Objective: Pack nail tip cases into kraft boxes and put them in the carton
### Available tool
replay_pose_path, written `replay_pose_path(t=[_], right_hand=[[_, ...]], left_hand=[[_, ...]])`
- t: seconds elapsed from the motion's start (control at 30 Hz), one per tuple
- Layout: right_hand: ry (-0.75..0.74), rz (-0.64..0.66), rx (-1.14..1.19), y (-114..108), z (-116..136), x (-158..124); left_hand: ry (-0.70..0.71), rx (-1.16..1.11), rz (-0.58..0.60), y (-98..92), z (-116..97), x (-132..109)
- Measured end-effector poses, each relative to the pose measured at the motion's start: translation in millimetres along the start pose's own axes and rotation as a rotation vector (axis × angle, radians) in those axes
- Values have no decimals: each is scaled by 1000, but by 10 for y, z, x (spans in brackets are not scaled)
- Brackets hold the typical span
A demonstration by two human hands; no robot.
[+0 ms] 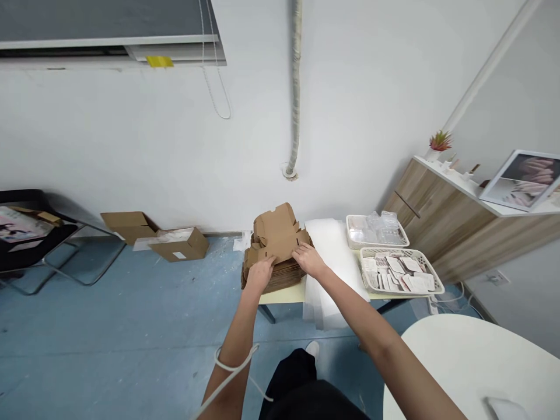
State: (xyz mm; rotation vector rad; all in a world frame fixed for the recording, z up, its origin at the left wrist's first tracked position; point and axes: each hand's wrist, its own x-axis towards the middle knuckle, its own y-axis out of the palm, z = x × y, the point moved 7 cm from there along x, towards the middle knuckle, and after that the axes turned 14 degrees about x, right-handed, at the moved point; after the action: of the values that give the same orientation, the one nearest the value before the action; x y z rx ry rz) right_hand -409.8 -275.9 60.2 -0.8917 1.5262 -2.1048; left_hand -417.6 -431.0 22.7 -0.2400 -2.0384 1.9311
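A flattened cardboard box (280, 230) lies on top of a stack of folded cardboard boxes (284, 278) on a narrow table. My left hand (261, 273) holds the near left edge of this top box, fingers over its rim. On the near right edge, beside a dark slot, my right hand (308, 259) grips the same box with fingers bent. Both thumbs are hard to make out. Directly right of the stack, white foam sheets (335, 268) drape over the table's front edge.
Right of the sheets stand a white basket of clear plastic cases (349, 236) and a white basket of small cards (438, 286). A round white table (459, 350) is near right, a wooden cabinet (450, 227) behind. An open carton (186, 248) and a chair (41, 233) stand left.
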Motion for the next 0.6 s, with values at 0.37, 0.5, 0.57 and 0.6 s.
replay_pose_path(t=[0.37, 0.5, 0.57, 0.6], right_hand=[[-75, -82, -50, -316, 104, -102], [-92, -146, -23, -520, -2, -331], [-71, -195, -26, -659, -75, -517], [-55, -222, -33, -739, -115, -633]], left_hand=[[-159, 2, -99, 165, 223, -236], [-59, 14, -230, -73, -21, -240], [48, -1, -252, -201, -271, -186], [104, -15, -251, -254, -414, -148]])
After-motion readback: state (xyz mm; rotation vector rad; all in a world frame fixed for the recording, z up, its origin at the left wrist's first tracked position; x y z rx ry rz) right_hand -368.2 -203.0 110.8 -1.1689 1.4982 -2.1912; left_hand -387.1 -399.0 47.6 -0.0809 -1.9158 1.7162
